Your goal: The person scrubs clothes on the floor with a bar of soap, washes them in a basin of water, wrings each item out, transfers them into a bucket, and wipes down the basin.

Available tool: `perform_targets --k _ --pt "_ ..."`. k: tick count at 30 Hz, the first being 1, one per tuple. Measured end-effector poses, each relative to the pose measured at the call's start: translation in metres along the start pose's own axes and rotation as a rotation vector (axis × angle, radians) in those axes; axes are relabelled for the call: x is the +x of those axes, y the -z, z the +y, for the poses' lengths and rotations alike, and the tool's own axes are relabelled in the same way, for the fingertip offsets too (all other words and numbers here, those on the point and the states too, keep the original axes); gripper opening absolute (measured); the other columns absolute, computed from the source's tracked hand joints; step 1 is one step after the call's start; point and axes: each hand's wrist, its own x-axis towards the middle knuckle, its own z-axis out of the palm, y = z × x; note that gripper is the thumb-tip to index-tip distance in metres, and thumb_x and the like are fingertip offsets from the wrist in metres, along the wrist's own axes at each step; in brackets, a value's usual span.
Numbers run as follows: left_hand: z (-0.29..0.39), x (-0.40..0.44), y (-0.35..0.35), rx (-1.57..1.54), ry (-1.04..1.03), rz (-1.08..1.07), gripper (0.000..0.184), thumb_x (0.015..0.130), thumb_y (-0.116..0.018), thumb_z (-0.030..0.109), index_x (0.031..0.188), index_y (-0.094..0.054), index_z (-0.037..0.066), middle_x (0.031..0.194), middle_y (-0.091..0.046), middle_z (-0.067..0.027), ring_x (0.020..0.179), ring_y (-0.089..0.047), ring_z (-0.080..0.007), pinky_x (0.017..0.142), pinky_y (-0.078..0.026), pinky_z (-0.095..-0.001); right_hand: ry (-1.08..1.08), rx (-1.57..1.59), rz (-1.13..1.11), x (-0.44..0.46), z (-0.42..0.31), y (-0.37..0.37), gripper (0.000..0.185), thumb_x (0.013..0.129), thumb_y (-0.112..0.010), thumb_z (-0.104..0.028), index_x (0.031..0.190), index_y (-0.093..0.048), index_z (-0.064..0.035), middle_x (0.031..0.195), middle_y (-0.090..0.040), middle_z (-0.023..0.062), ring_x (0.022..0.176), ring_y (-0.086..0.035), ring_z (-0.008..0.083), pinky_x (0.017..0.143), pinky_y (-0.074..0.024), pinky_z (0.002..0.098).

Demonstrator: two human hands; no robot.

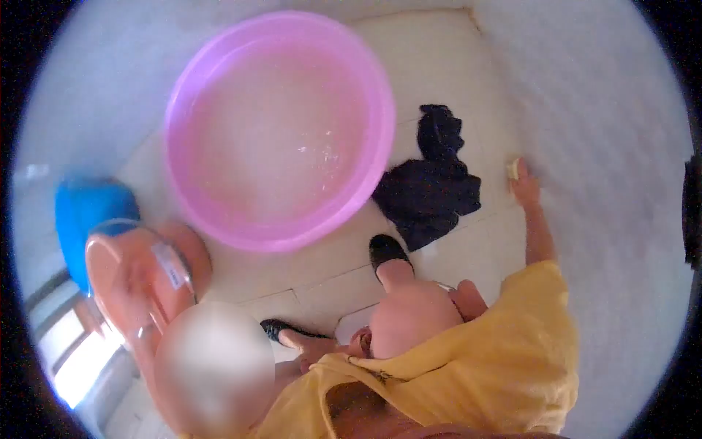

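Observation:
My right hand (525, 186) reaches out to the right, close to where the floor meets the wall. Its fingers are closed on a small pale yellow bar (513, 170) that looks like soap. Left of that hand, a dark cloth garment (435, 192) lies crumpled on the tiles. Its lower left part is beside a large pink basin (382, 157) holding cloudy water. At the far left, my left hand (135, 289) appears over an orange plastic tub (102, 252). Skin and tub blend in colour there, so the fingers are unclear.
A blue container (73, 212) stands behind the orange tub, by the left wall. My feet in black shoes (386, 252) rest on the tiled floor (329, 285) below the basin. A pale blurred patch (212, 366) covers part of the lower left. Walls rise on both sides.

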Motion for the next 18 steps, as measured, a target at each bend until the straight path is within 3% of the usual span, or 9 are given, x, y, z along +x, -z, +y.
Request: perform_targets --k 1,2,3,4,5,7,9,11,18 --pt "-0.125 0.034 -0.064 0.091 -0.162 0.315 0.03 0.083 -0.045 0.02 0.102 -0.055 0.0 0.095 -0.058 -0.014 0.087 -0.055 -0.0216 0.078 -0.04 -0.0272 0.018 0.008 -0.003 0.005 -0.005 0.0 0.065 0.076 -0.054 -0.017 0.131 -0.021 -0.0137 0.117 -0.042 0.021 0.107 -0.043 0.0316 0.089 -0.0346 0.0375" --pt "-0.089 0.056 -0.055 -0.019 -0.183 -0.251 0.032 0.084 -0.044 0.022 0.108 -0.052 0.001 0.096 -0.057 -0.017 0.088 -0.054 -0.0246 0.081 -0.038 -0.0298 0.072 0.247 0.187 0.015 -0.007 0.001 0.062 0.077 -0.053 -0.016 0.131 -0.023 -0.0106 0.117 -0.043 0.019 0.105 -0.044 0.0289 0.087 -0.0363 0.0362" --pt "-0.054 0.056 -0.043 -0.253 -0.26 -0.502 0.035 0.085 -0.043 0.023 0.112 -0.048 0.002 0.1 -0.056 -0.0193 0.089 -0.053 -0.0294 0.083 -0.038 -0.0331 0.13 0.485 0.379 0.028 -0.012 0.006 0.059 0.078 -0.052 -0.016 0.13 -0.024 -0.0075 0.117 -0.043 0.017 0.104 -0.046 0.0263 0.085 -0.038 0.0349" --pt "-0.138 0.098 -0.116 -0.028 -0.215 -0.269 0.04 0.085 -0.042 0.026 0.118 -0.042 0.003 0.103 -0.054 -0.0184 0.088 -0.054 -0.0292 0.079 -0.04 -0.033 0.174 0.724 0.347 0.027 -0.042 0.042 0.056 0.08 -0.051 -0.015 0.129 -0.026 -0.006 0.117 -0.044 0.0148 0.103 -0.046 0.0225 0.084 -0.0385 0.0329" --pt "-0.204 0.128 -0.17 -0.069 -0.292 -0.154 0.042 0.086 -0.039 0.032 0.119 -0.042 0.006 0.102 -0.055 -0.0157 0.086 -0.055 -0.0245 0.076 -0.042 -0.0317 0.213 0.965 0.304 0.018 -0.085 0.092 0.052 0.081 -0.05 -0.013 0.128 -0.029 -0.0044 0.117 -0.044 0.0125 0.103 -0.046 0.0188 0.083 -0.0389 0.0309" --pt "-0.148 0.141 -0.183 -0.541 0.425 -0.449 0.044 0.088 -0.034 0.036 0.119 -0.04 0.006 0.104 -0.053 -0.0122 0.091 -0.053 -0.0208 0.076 -0.043 -0.0307 0.363 1.133 0.318 0.014 -0.152 0.15 0.056 0.076 -0.056 -0.012 0.127 -0.032 -0.0086 0.119 -0.043 0.0126 0.102 -0.048 0.0231 0.084 -0.0413 0.0327" --pt "-0.136 0.144 -0.22 -1.169 0.467 -0.284 0.046 0.088 -0.032 0.038 0.117 -0.041 0.004 0.106 -0.052 -0.0096 0.093 -0.051 -0.0206 0.078 -0.043 -0.0314 0.559 1.108 0.297 0.011 -0.214 0.189 0.052 0.074 -0.057 -0.013 0.122 -0.038 -0.0092 0.114 -0.047 0.0139 0.099 -0.05 0.0263 0.082 -0.0413 0.0365" --pt "-0.099 0.126 -0.215 -1.317 0.428 -0.184 0.048 0.088 -0.032 0.039 0.117 -0.04 0.002 0.108 -0.051 -0.0093 0.095 -0.05 -0.0208 0.079 -0.042 -0.0318 0.791 0.633 0.642 0.018 -0.272 0.201 0.047 0.071 -0.059 -0.018 0.115 -0.044 -0.0106 0.105 -0.051 0.0145 0.093 -0.051 0.03 0.079 -0.0411 0.0406" --pt "-0.07 0.085 -0.203 -1.676 0.458 -0.092 0.046 0.089 -0.034 0.036 0.117 -0.04 0.0 0.115 -0.047 -0.0096 0.101 -0.047 -0.0219 0.086 -0.039 -0.0327 0.959 -0.016 0.464 0.081 -0.405 0.168 0.034 0.064 -0.059 -0.019 0.096 -0.051 -0.0101 0.096 -0.051 0.0105 0.093 -0.046 0.0254 0.076 -0.0364 0.0372"
